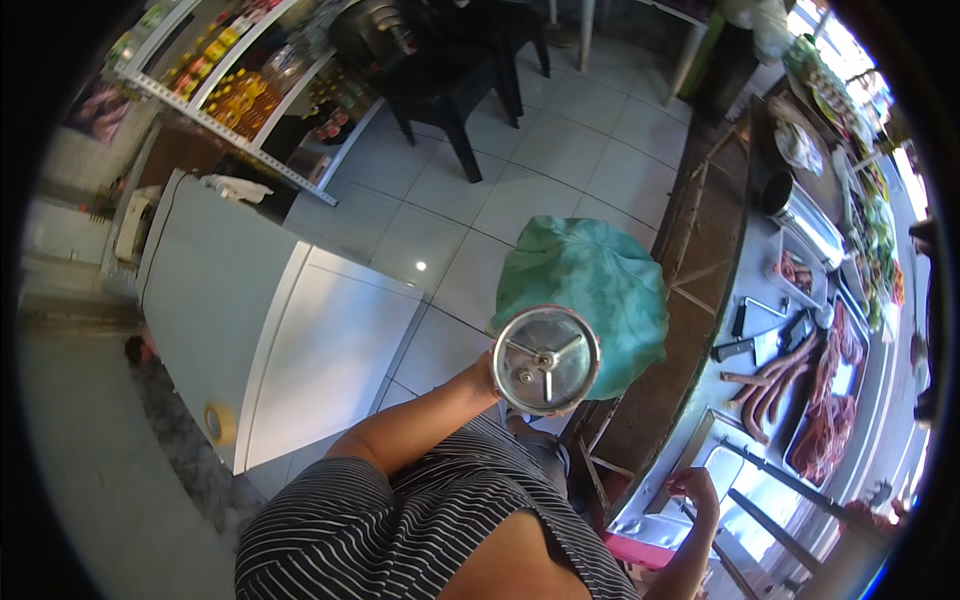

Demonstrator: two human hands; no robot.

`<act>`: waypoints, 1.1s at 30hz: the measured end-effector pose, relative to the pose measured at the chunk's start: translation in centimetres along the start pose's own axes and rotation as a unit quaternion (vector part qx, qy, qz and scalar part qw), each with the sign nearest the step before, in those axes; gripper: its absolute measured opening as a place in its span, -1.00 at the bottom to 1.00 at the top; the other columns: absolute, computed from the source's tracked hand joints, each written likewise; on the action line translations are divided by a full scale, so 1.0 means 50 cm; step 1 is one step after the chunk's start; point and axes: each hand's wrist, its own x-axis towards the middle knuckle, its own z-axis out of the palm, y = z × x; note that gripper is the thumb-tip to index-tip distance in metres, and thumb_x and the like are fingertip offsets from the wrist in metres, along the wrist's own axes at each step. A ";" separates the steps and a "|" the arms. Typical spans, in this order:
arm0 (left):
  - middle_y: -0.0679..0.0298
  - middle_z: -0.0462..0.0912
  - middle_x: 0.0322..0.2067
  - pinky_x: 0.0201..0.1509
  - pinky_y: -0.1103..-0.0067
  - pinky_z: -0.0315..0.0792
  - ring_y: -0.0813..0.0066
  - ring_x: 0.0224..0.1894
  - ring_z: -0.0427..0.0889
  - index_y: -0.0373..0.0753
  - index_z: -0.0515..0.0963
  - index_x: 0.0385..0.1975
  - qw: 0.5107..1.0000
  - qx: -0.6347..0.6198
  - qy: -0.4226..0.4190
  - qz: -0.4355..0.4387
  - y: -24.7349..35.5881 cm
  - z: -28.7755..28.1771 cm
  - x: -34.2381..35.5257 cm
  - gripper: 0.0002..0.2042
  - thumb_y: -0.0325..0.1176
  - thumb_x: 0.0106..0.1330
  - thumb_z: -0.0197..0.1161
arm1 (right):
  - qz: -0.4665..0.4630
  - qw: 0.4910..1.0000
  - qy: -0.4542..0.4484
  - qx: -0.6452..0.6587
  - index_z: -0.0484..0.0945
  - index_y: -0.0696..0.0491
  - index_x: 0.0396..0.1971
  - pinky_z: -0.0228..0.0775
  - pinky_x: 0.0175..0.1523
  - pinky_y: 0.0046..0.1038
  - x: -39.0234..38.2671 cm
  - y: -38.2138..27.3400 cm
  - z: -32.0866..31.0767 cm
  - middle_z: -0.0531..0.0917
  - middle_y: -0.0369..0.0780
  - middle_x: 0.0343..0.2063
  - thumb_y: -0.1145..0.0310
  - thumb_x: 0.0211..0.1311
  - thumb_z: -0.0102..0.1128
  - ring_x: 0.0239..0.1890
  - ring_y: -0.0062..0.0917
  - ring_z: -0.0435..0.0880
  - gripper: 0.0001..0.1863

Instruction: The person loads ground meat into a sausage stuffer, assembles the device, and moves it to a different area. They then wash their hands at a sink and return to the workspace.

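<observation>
A: Currently left hand (487,372) holds up a round steel disc with three spokes (546,360), fingers closed behind it, over the floor beside the surface's edge.
B: Right hand (694,489)?
A: Fingers curled on the steel surface (745,490) edge, gripping nothing. Judging by that, next is a careful carry to the surface.

My left hand (487,375) mostly hidden behind the metal disc (546,360); green cloth (585,285) at 12 partly covered (grip unclear).

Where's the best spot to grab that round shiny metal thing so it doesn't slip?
Grab the metal disc by its rim, coming from behind and below, as the left hand does now. Its flat face has only thin spokes and a small hub, so fingers wrapped around the edge probably hold steadier.
</observation>
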 end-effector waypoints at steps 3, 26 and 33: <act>-0.02 0.48 0.08 0.10 0.26 0.51 0.11 0.11 0.50 -0.29 0.42 0.09 0.991 0.124 -0.046 0.036 0.006 0.001 -0.017 -0.52 -0.21 0.20 0.27 | -0.119 0.959 -0.049 0.254 0.58 0.38 -0.35 0.58 -0.32 -0.44 -0.049 -0.133 0.047 0.65 -0.03 -0.47 0.61 0.08 0.10 -0.42 -0.38 0.67 -0.83; 0.09 0.44 0.11 0.20 0.41 0.42 0.30 0.16 0.43 -0.28 0.37 0.12 0.978 0.079 -0.025 0.194 0.720 -0.116 -0.069 -0.53 -0.21 0.26 0.22 | -0.246 0.956 0.041 -0.155 0.61 0.00 -0.41 0.51 -0.28 -0.28 0.377 -0.805 0.358 0.61 -0.21 -0.43 0.35 0.02 0.13 -0.39 -0.37 0.61 -0.86; 0.13 0.43 0.12 0.23 0.46 0.39 0.35 0.18 0.41 -0.28 0.36 0.13 0.960 0.085 -0.031 0.265 0.922 -0.125 -0.097 -0.53 -0.21 0.28 0.20 | -0.297 0.867 0.081 -0.393 0.65 0.06 -0.35 0.52 -0.25 -0.31 0.485 -0.937 0.347 0.68 -0.15 -0.40 0.38 -0.05 0.12 -0.35 -0.29 0.65 -0.77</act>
